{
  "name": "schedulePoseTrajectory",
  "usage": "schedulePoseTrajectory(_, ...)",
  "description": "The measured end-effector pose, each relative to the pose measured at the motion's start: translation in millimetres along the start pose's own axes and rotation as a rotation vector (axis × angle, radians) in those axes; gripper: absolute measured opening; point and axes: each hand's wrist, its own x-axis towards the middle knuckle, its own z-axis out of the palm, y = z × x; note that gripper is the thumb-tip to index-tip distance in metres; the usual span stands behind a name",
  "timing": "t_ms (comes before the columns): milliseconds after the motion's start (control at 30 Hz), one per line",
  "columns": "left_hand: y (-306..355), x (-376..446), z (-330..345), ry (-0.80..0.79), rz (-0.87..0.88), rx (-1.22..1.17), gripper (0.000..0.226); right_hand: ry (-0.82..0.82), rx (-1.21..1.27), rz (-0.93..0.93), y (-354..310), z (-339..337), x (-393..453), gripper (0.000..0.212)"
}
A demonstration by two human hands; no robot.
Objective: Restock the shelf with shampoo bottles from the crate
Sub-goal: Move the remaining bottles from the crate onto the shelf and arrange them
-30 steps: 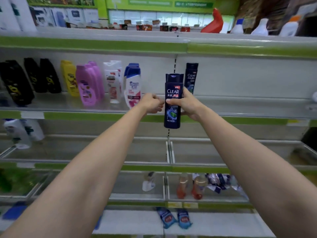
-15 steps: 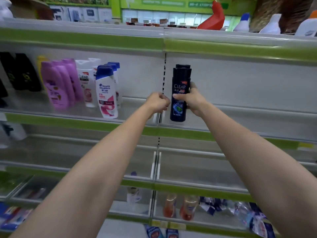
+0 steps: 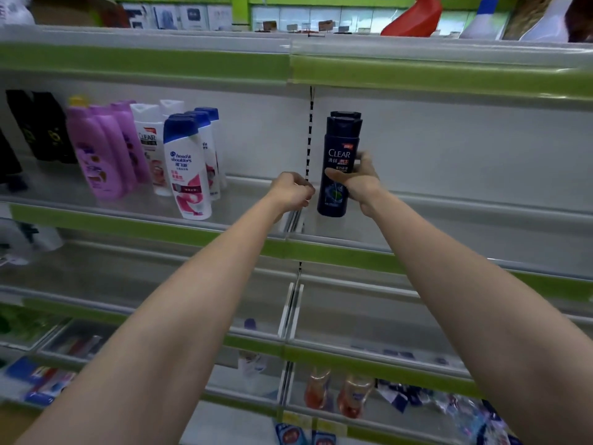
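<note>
A dark blue Clear shampoo bottle (image 3: 340, 146) stands upright at the left end of the right shelf section (image 3: 449, 220), its base on or just above the shelf. My right hand (image 3: 359, 183) grips it around the lower middle, thumb across the label. The cap of a second dark bottle (image 3: 346, 114) shows directly behind it. My left hand (image 3: 293, 192) hovers beside the bottle at the shelf divider, fingers curled and holding nothing. The crate is out of view.
On the left shelf section stand white Head & Shoulders bottles (image 3: 187, 165), a white Clear bottle (image 3: 149, 146), purple bottles (image 3: 99, 152) and black bottles (image 3: 35, 126). The shelf to the right of the held bottle is bare. Lower shelves hold small bottles (image 3: 337, 393) and packets (image 3: 449, 409).
My right hand has carried the bottle up and inward onto the shelf, in front of the other dark bottle. My left hand has let go of it and now stays beside it.
</note>
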Motion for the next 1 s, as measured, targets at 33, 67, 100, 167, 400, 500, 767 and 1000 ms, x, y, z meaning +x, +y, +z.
schedulePoseTrajectory(33, 0, -3, -2, 0.001, -0.003, 0.002, 0.025, 0.034, -0.022, 0.029, 1, -1, 0, 0.05)
schedulePoseTrajectory(67, 0, -6, -4, 0.0, -0.005, 0.005, 0.024, 0.066, -0.057, 0.05, 1, -1, -1, 0.052)
schedulePoseTrajectory(100, 0, -10, -5, -0.002, -0.003, 0.008, 0.024, 0.091, -0.105, 0.06, 1, -3, -3, 0.056)
schedulePoseTrajectory(167, -1, -19, -8, -0.013, 0.018, 0.015, 0.019, 0.122, -0.225, 0.062, -1, -5, -11, 0.066)
schedulePoseTrajectory(400, -1, -51, -17, -0.058, 0.07, 0.087, 0.008, 0.062, -0.358, 0.011, -18, -2, -57, 0.062)
schedulePoseTrajectory(500, -3, -59, -22, -0.073, 0.083, 0.155, 0.012, -0.129, -0.365, 0.002, -17, 8, -76, 0.044)
schedulePoseTrajectory(767, -21, -76, -51, 0.026, 0.016, 0.532, 0.008, -0.55, -0.694, -0.096, -15, 43, -80, 0.029)
schedulePoseTrajectory(1000, -41, -98, -52, 0.004, -0.201, 0.662, 0.014, -0.97, -0.973, -0.243, -11, 78, -83, 0.016)
